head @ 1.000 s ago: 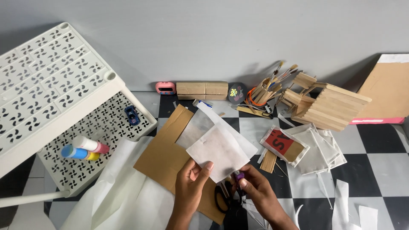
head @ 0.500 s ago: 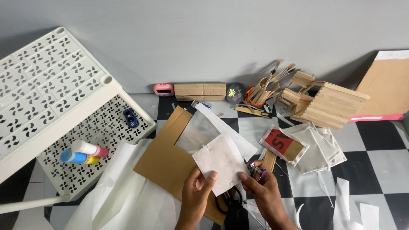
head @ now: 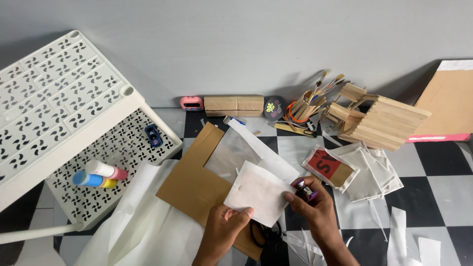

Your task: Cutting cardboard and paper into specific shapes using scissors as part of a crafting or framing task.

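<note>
My left hand [head: 222,231] pinches the lower left edge of a small white sheet of paper [head: 258,191] held above a piece of brown cardboard [head: 197,184]. On the sheet's right edge sits the thumb of my right hand [head: 315,209], which also grips a small purple and silver object [head: 307,189], perhaps a lighter or a glue stick. Black-handled scissors [head: 263,234] lie on the floor under both hands, partly hidden.
A white perforated plastic shelf [head: 64,128] with glue tubes [head: 98,173] and a toy car [head: 153,135] stands left. Large white paper [head: 143,226] lies beneath. Wooden stick structures [head: 379,120], brushes [head: 310,101], wood blocks [head: 234,105], paper packets [head: 364,167] and a cardboard sheet [head: 451,103] sit along the wall.
The white sheet has shifted slightly right and down with both hands. My right hand has risen from the scissors to the sheet's right edge, with the purple object in it.
</note>
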